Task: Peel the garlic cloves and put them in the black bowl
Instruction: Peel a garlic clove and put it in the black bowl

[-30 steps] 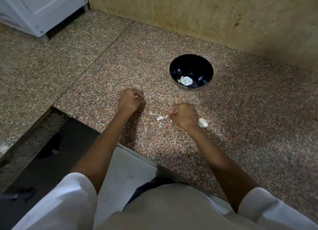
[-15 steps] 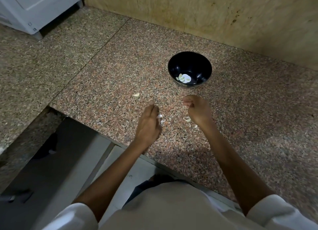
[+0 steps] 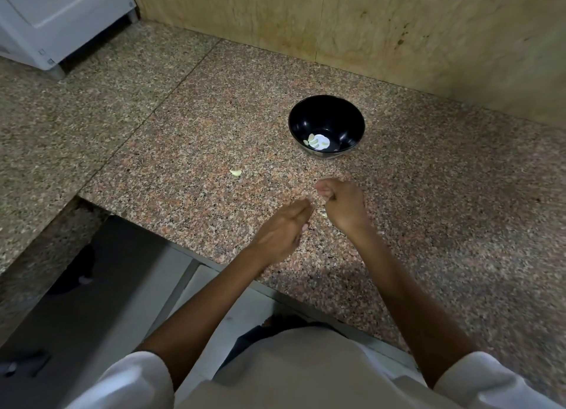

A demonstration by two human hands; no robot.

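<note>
The black bowl [image 3: 294, 124] stands on the granite counter, with a few peeled garlic cloves [image 3: 317, 141] in its bottom. One loose pale clove [image 3: 235, 172] lies on the counter to the left of the bowl. My right hand [image 3: 344, 205] is curled just in front of the bowl and seems to pinch a small garlic clove, mostly hidden by the fingers. My left hand [image 3: 280, 231] reaches in from the left with fairly straight fingers, its tips meeting the right hand. Small bits of peel [image 3: 323, 214] lie beneath the two hands.
A wooden wall panel [image 3: 367, 26] runs behind the counter. At the far left stands a white appliance [image 3: 55, 16]. The speckled granite counter [image 3: 459, 209] ends at a front edge [image 3: 190, 249] near my body, with a dark gap at the lower left.
My left hand left a clove on the counter and swung right to meet my right hand. My right hand moved forward toward the bowl.
</note>
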